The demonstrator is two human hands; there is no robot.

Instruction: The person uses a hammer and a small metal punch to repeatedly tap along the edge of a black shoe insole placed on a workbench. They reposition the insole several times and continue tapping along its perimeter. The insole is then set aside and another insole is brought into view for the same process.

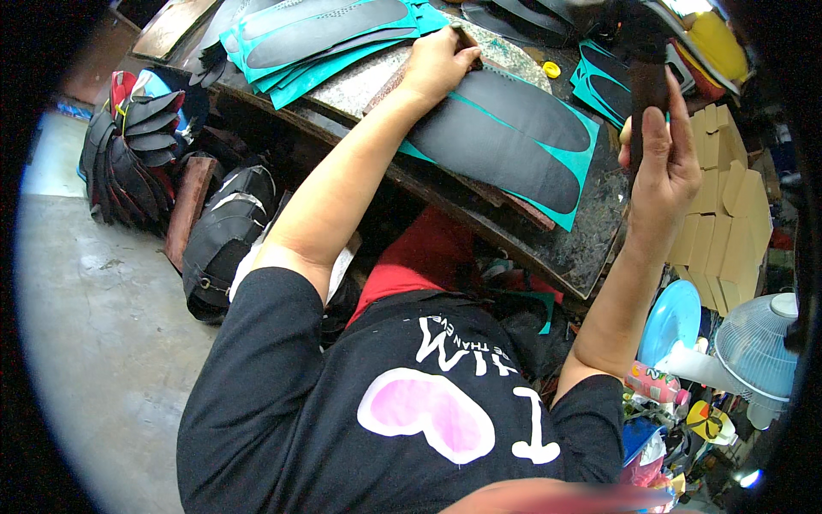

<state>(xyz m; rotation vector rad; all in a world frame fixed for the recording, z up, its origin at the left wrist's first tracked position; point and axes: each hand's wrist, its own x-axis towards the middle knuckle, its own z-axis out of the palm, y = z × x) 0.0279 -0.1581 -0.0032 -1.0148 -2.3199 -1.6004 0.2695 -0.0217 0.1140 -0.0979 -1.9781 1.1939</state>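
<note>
My left hand (435,67) is closed at the upper end of a teal sheet with black insole shapes (505,137). It grips a small dark object whose kind I cannot make out. The sheet lies on a reddish-brown board (533,212) on the worktable. My right hand (666,171), raised over the table's right side, is closed around a dark upright bar (648,111). Its upper part merges into the dark background. To the left of my left hand is a stack of similar teal and black sheets (321,43).
More teal and black pieces (599,81) and a small yellow ring (551,69) are on the worktable (591,248). Cardboard boxes (723,223) and a fan (758,343) stand at the right. Bundled black pieces (128,163) and a black bag (229,240) are at the left.
</note>
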